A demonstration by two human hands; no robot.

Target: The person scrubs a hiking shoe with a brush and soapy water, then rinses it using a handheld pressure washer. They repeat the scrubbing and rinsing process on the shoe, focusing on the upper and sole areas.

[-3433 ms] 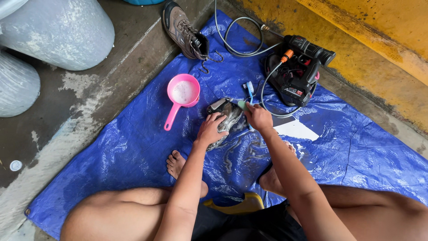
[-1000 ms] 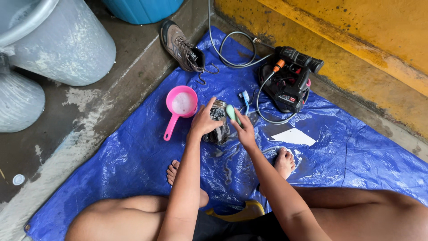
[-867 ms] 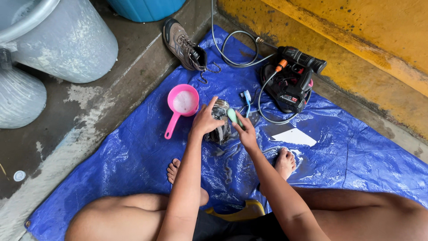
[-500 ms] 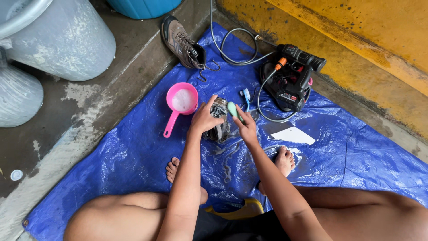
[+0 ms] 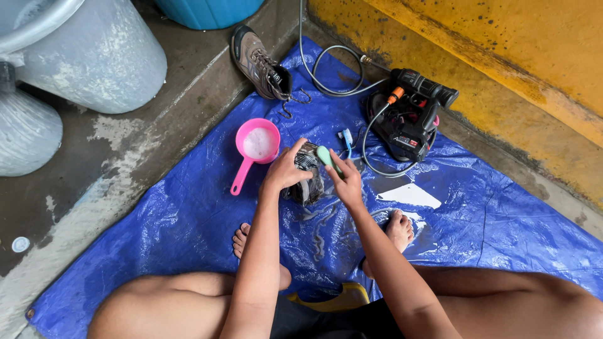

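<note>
My left hand (image 5: 286, 169) grips a wet grey and black shoe (image 5: 308, 182) that rests on the blue tarp (image 5: 188, 220). My right hand (image 5: 345, 182) holds a light green brush (image 5: 325, 155) against the shoe's top. A pink dipper (image 5: 254, 147) with soapy water stands just left of my left hand. A small blue brush (image 5: 347, 137) lies on the tarp right behind the shoe.
A second brown shoe (image 5: 260, 63) lies at the tarp's far edge. A black pressure washer (image 5: 411, 116) with a hose (image 5: 330, 69) sits to the right by the yellow wall (image 5: 502, 56). Grey tubs (image 5: 94, 56) stand on the concrete at left. My bare feet rest on the tarp.
The shoe and both hands have shifted slightly away from me. My right hand's brush now sits on the shoe's top. My right foot came into view.
</note>
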